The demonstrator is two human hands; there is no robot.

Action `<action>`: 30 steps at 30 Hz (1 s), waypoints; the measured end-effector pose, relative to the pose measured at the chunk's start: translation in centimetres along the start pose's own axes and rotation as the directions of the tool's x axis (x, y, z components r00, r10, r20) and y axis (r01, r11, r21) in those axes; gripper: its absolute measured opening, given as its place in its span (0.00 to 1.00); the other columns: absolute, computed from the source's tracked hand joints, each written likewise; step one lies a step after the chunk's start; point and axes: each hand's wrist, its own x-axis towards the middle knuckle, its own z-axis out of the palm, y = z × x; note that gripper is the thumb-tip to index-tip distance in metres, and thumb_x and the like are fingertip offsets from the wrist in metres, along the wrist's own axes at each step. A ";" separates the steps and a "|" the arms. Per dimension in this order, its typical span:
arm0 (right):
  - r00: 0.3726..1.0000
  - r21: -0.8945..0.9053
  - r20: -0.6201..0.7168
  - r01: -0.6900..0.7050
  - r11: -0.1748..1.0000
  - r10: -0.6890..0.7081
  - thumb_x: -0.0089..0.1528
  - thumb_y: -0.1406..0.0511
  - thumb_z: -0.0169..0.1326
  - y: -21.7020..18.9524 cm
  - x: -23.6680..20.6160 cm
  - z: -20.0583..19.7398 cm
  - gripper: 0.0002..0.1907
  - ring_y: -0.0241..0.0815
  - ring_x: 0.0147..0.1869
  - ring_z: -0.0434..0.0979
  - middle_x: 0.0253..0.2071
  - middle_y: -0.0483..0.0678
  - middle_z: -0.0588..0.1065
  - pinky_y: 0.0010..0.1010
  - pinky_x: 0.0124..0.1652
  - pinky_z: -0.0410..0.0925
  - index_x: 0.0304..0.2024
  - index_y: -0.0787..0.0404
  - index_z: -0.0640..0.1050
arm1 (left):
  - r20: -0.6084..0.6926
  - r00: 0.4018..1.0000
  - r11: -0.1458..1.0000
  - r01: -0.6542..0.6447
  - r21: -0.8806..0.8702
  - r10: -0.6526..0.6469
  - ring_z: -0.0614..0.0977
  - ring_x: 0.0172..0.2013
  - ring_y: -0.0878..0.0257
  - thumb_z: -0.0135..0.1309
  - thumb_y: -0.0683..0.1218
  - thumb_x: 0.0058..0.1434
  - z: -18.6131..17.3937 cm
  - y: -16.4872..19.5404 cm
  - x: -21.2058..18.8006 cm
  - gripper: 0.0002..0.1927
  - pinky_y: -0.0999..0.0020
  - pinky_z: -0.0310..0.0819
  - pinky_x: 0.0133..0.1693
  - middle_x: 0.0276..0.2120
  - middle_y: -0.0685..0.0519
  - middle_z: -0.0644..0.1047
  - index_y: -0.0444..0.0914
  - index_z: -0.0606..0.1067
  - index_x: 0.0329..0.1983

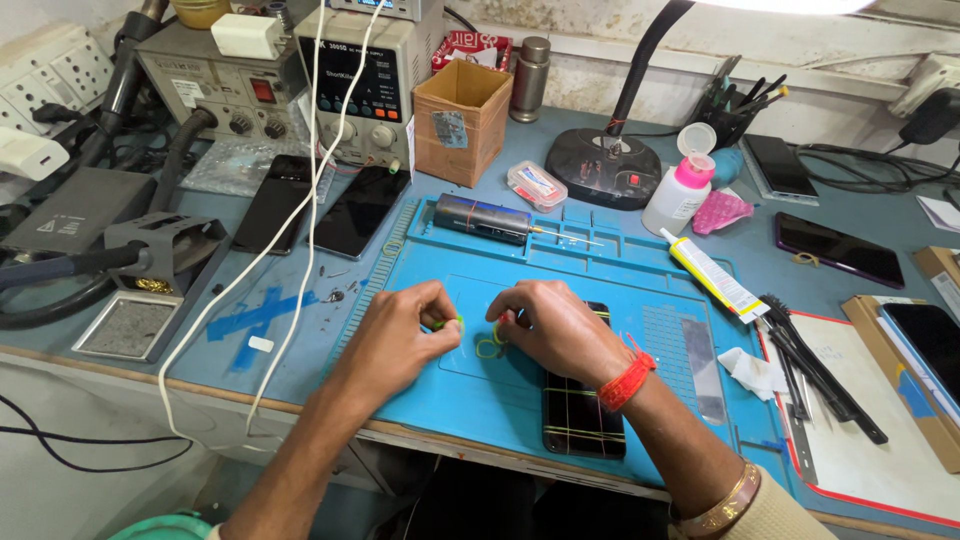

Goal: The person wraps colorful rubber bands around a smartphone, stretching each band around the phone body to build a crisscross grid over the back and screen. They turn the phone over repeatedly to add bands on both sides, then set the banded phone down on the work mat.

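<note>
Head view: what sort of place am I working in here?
Most likely a phone repair bench. A blue work mat holds a phone bound with rubber bands, a bench power supply stands behind it, and more phones lie around. Both hands handle rubber bands.

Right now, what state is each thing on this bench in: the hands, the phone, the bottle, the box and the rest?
Left hand: pinched on a yellow-green rubber band.
Right hand: fingers on another yellow band.
Phone on the blue mat: lying flat, wrapped with bands, screen dark.
Pink-capped bottle: upright, cap flipped open.
Cardboard box: open on top.
Glue tube: lying down.
Desk lamp: lit.
</note>
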 end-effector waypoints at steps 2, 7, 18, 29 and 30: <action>0.999 -0.002 -0.019 0.048 0.999 -0.048 0.56 0.67 0.61 0.1 0.0 0.2 0.09 0.49 0.37 0.83 0.34 0.54 0.81 0.37 0.38 0.74 0.38 0.61 0.84 | -0.006 1.000 0.999 -0.013 -0.032 0.013 0.88 0.32 0.57 0.61 0.43 0.54 0.7 0.3 0.2 0.09 0.64 0.81 0.37 0.27 0.46 0.83 0.32 0.77 0.32; 0.996 -0.042 0.022 0.092 0.995 -0.091 0.53 0.68 0.61 -0.1 0.2 1.4 0.07 0.53 0.36 0.82 0.31 0.54 0.81 0.39 0.37 0.74 0.35 0.61 0.84 | -0.043 0.998 0.999 0.053 0.002 -0.053 0.87 0.31 0.56 0.61 0.41 0.54 1.5 0.3 0.1 0.07 0.64 0.79 0.34 0.28 0.46 0.83 0.33 0.78 0.33; 0.999 0.060 -0.046 -0.001 0.998 0.004 0.51 0.68 0.62 -0.1 0.4 2.4 0.09 0.48 0.29 0.79 0.24 0.52 0.77 0.36 0.32 0.72 0.34 0.63 0.83 | -0.129 0.909 0.518 0.105 -0.849 -0.396 0.81 0.34 0.65 0.55 0.39 0.61 5.0 -2.3 -0.3 0.15 0.70 0.80 0.42 0.36 0.50 0.80 0.31 0.80 0.50; 0.962 0.105 -0.188 0.220 0.970 -0.198 0.54 0.70 0.61 -3.1 1.2 -0.5 0.10 0.44 0.37 0.83 0.34 0.49 0.81 0.31 0.38 0.75 0.39 0.63 0.83 | 0.152 0.832 -0.318 -0.031 -0.948 -0.534 0.79 0.48 0.56 0.36 0.53 0.66 10.6 -2.7 1.9 0.22 0.61 0.72 0.52 0.46 0.46 0.78 0.34 0.72 0.52; 0.974 0.094 -0.144 0.191 0.977 -0.176 0.53 0.70 0.62 -3.5 1.1 -0.7 0.12 0.46 0.37 0.84 0.34 0.50 0.81 0.33 0.38 0.75 0.40 0.63 0.82 | 0.171 0.831 -0.313 -0.004 -0.950 -0.529 0.79 0.48 0.56 0.35 0.57 0.67 10.7 -2.6 2.0 0.25 0.61 0.71 0.53 0.46 0.46 0.78 0.35 0.72 0.53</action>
